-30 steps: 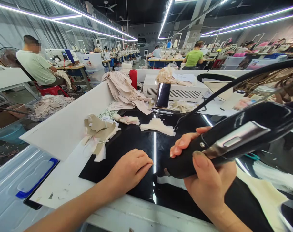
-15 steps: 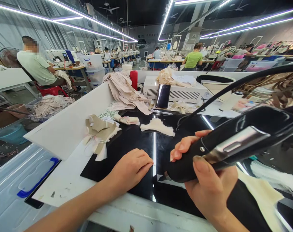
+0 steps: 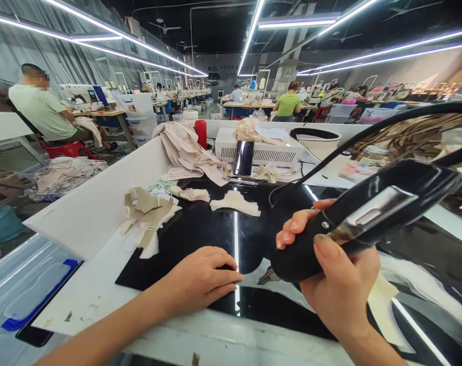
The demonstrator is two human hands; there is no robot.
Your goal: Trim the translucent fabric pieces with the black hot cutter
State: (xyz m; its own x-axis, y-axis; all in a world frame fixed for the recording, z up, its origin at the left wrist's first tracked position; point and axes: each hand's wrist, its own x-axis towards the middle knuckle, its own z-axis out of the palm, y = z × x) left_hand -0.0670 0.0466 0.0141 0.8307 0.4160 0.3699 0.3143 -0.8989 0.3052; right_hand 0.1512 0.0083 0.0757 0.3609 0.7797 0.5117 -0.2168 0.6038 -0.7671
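In the head view, my right hand point(image 3: 341, 290) is wrapped round a black corded hand tool point(image 3: 391, 203) with a silver lever along its side. Its thumb lies by the base of the lever. The tool's metal tip point(image 3: 268, 276) points down left, over a thin, whitish, see-through piece of material point(image 3: 292, 291) on the glossy black board point(image 3: 185, 244). My left hand point(image 3: 204, 277) rests on the board, palm down, its thumb and fingertips closed at the left end of that piece. Several cream fabric pieces point(image 3: 234, 203) lie beyond the hands.
Khaki and white scraps point(image 3: 150, 213) lie left on the board. Behind stand a vented white box point(image 3: 261, 151), a phone point(image 3: 243, 157), a red thread cone point(image 3: 201, 133) and draped beige fabric point(image 3: 189, 147). The tool's black cable point(image 3: 341, 147) arcs on the right. Co-workers sit further off.
The view has shifted a little. My left fingertips now meet the thin piece, more of which shows under the tool's tip. My right hand still grips the tool.
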